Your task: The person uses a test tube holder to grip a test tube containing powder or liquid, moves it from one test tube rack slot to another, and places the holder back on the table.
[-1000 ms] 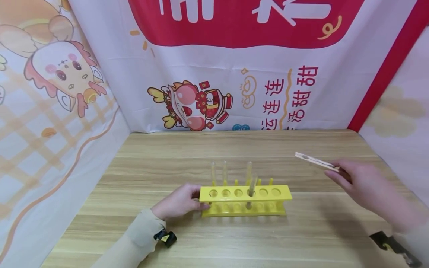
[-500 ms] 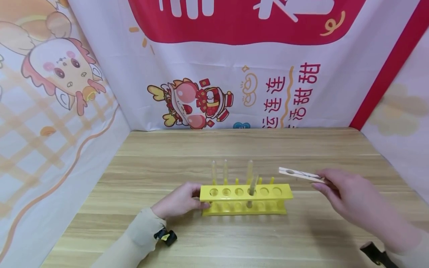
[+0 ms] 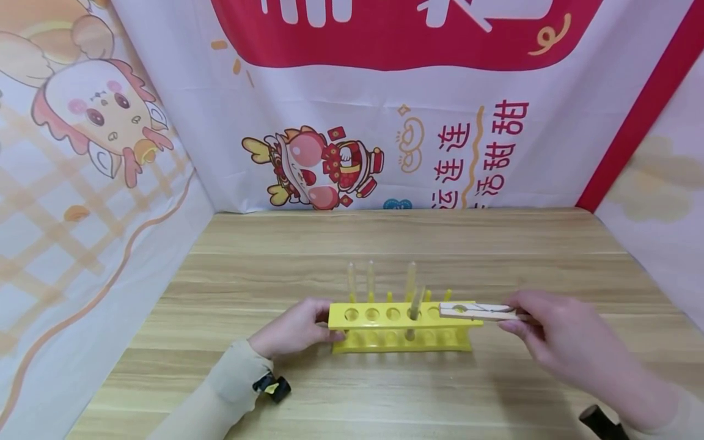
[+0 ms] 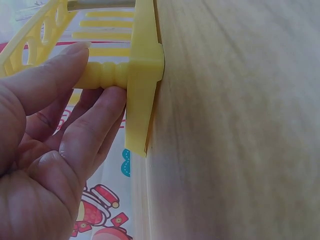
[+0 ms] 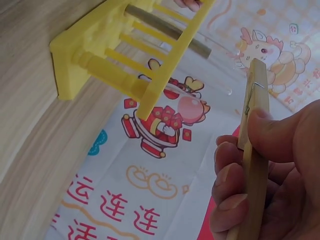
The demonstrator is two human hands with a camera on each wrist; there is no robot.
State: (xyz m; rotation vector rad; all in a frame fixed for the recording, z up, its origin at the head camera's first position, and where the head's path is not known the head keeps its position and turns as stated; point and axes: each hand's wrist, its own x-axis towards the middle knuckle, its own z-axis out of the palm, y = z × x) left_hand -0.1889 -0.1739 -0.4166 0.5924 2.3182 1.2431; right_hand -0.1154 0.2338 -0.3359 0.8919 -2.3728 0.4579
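A yellow test tube rack stands on the table. My left hand grips its left end; in the left wrist view, thumb and fingers close round the yellow end post. One test tube with dull greyish-green contents leans in a hole of the top plate. Behind it, clear test tubes sit upside down on the back pegs. A wooden test tube clamp is held by my right hand, its tip over the rack's right end in the head view. In the right wrist view, the clamp appears apart from the tube.
The wooden table reaches back to a printed white and red cloth. More printed cloth hangs at the left and at the right. Several yellow pegs stick up along the rack's back.
My right hand has brought the clamp leftward and down, from beyond the rack's right side to over its right end. The left hand has kept its grip on the rack.
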